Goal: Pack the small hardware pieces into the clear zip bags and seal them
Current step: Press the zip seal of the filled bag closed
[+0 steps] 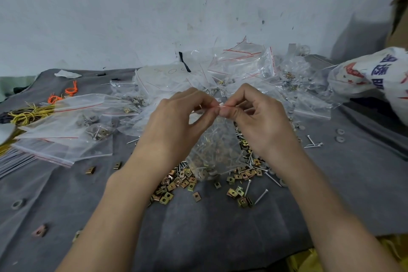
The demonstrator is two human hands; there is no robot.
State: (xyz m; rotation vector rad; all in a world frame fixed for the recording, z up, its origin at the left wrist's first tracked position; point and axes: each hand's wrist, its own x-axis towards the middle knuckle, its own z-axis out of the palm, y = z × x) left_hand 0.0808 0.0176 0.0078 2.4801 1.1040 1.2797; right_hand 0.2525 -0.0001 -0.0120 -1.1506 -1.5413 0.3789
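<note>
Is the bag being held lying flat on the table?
No: both hands, left hand and right hand, pinch the zip bag by its top so it hangs.

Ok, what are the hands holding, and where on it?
Both hands, left and right, pinch the clear zip bag at its top seal strip; it hangs below.

Both hands pinch the top edge of one clear zip bag (217,150), left hand (176,121) and right hand (260,117) nearly touching at the red seal line. The bag hangs over a pile of brass clip nuts (176,183) and screws (260,196) on grey cloth (220,238). Behind the bag lies a heap of zip bags (231,66).
</note>
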